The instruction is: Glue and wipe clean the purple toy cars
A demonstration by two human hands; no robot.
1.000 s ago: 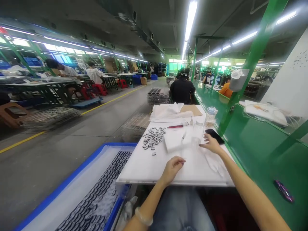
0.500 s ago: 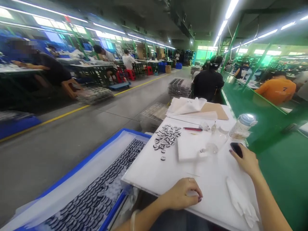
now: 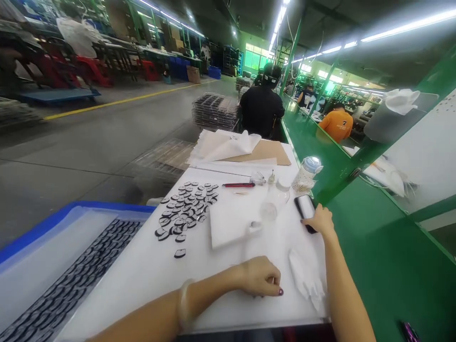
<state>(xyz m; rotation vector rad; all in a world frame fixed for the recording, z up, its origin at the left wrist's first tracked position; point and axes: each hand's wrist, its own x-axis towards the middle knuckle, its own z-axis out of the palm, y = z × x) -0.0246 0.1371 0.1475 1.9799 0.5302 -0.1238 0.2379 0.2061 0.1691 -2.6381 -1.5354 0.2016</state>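
My right hand (image 3: 320, 219) grips a phone (image 3: 304, 208) at the right edge of the white table (image 3: 142, 285), thumb across its side. My left hand (image 3: 261, 276) rests near the front edge with its fingers curled in; nothing shows in it. Between my forearms lies a white glove (image 3: 305, 275). Beyond my left hand is a flat white block (image 3: 228, 221) with a small white ring-like piece (image 3: 254, 226) on it. Many small dark-rimmed pieces (image 3: 187, 206) are spread left of the block. One piece (image 3: 180, 253) sits apart, closer to me.
A red-and-black pen (image 3: 238, 185), a clear container (image 3: 280, 191) and a lidded bottle (image 3: 308, 172) stand or lie farther back, before paper sheets (image 3: 228, 147). Left, a blue-rimmed tray (image 3: 76, 206) holds rows of dark pieces. A person in black (image 3: 261, 111) sits ahead. A green ledge (image 3: 384, 256) runs along the right.
The view has swung to the right. My left hand has moved farther in over the table, its fingers more curled. More of the phone shows, still in my right hand.
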